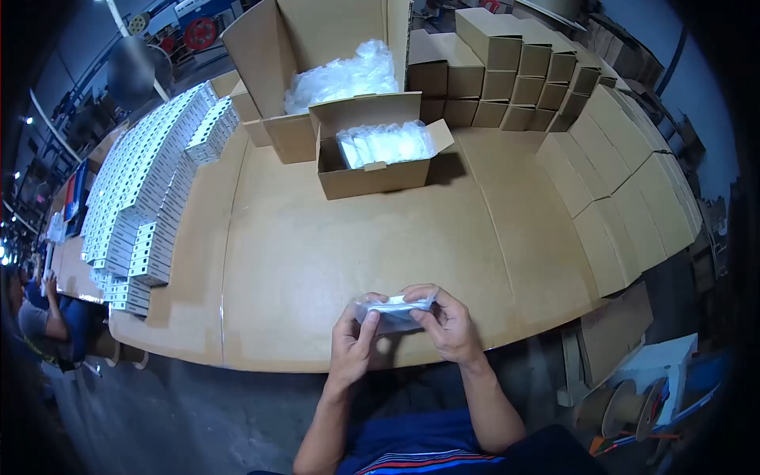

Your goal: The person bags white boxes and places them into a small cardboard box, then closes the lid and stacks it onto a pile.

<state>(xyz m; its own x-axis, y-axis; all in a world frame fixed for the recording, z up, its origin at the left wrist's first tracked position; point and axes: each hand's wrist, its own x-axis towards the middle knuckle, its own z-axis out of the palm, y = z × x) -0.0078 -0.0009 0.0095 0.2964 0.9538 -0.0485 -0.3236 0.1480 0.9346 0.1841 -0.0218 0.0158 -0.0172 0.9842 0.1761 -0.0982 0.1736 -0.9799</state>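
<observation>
Near the table's front edge, a small clear plastic bag (396,315) with something whitish inside is stretched between my two hands. My left hand (354,340) pinches its left end, thumb on top. At the right end, my right hand (449,326) grips it between thumb and fingers. What the bag contains is too blurred to name. Beyond my hands stands an open cardboard box (372,184), its flaps up, with several clear plastic packets (385,145) packed in a row inside.
Behind that box, a larger open carton (291,142) holds crumpled plastic bags (344,77). White printed boxes (142,178) are stacked at the left, brown cartons (499,83) at the back and right (633,198). Another person (55,317) sits at far left; spools (633,408) stand low right.
</observation>
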